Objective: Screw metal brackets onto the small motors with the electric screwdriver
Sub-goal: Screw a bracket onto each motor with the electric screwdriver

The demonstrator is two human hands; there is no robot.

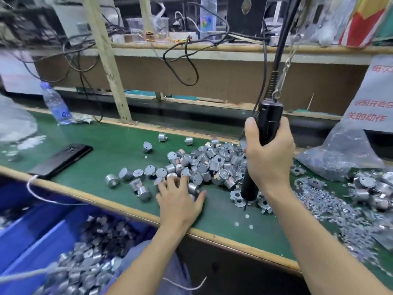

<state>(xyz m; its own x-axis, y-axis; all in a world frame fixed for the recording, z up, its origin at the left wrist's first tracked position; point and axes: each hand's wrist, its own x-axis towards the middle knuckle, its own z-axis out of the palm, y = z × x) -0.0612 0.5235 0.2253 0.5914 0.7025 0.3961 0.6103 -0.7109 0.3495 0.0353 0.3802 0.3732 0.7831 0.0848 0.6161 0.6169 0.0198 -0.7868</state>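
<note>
Bins [32, 237] of blue plastic sit low at the left, below the table [119, 145] edge, and hold a blurred heap of grey metal parts [91, 258]. A clear bag [14, 124] lies on the far left of the green top, its contents too blurred to tell. Behind it stands a bottle [55, 104], and nearer lies a black phone [61, 160].

The motors [212, 162] lie in a loose pile mid-table, with strays spreading left. The left hand [179, 199] rests on the pile's near edge with fingers spread and fairly straight, gripping nothing and covering a few motors. The right hand [269, 154] is wrapped round the black screwdriver [270, 120], held upright and hiding part of the pile. Brackets [240, 198] lie under its tip.

Further right, scraps [325, 201] of small metal litter the top. A second bag [340, 158] of small metal pieces slumps behind them.
</note>
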